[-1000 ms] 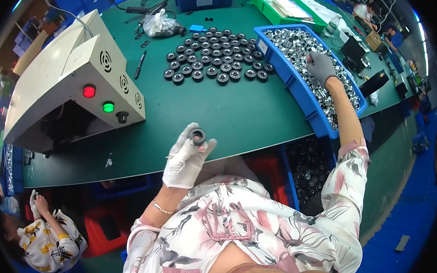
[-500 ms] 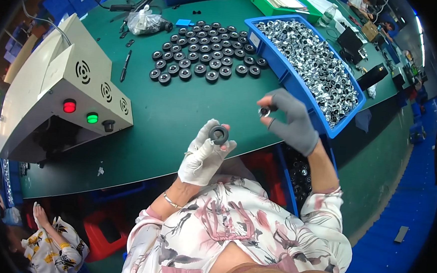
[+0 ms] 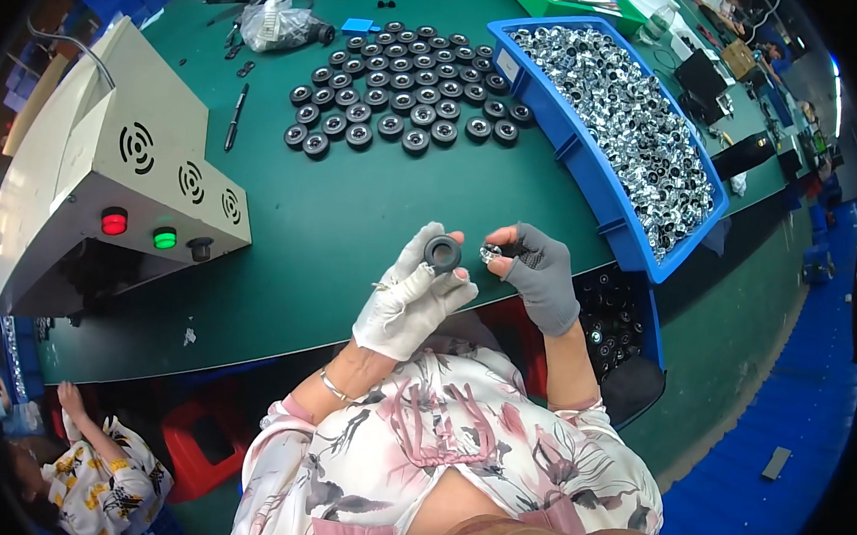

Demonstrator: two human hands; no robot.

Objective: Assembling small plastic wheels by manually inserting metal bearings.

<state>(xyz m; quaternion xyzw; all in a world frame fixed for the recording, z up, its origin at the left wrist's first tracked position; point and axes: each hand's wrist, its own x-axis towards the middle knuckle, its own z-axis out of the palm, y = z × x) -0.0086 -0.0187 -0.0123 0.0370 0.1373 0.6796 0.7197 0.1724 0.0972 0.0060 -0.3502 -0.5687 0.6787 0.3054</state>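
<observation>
My left hand (image 3: 409,291), in a white glove with bare fingertips, grips a black rubber ring (image 3: 442,254) with its hole facing up. Close to its right, my right hand (image 3: 541,279) in a grey fingerless glove pinches a small shiny metal insert (image 3: 490,254) between thumb and fingertips. A short gap separates the insert from the ring. Beyond the hands, several black wheels with metal centres (image 3: 395,126) lie in rows on the green table (image 3: 354,199). A blue bin (image 3: 603,214) to the right is filled with shiny metal inserts (image 3: 624,123).
At the left stands a beige machine (image 3: 152,143) with a red and a green lamp. A black pen (image 3: 236,116) and a clear plastic bag (image 3: 275,25) lie farther back. Below the table edge at right, another bin holds black parts (image 3: 610,318). A co-worker (image 3: 107,473) sits at lower left.
My right hand has moved left and down from beside the blue bin, bringing the metal insert near the ring. My left hand still holds the ring, almost in place.
</observation>
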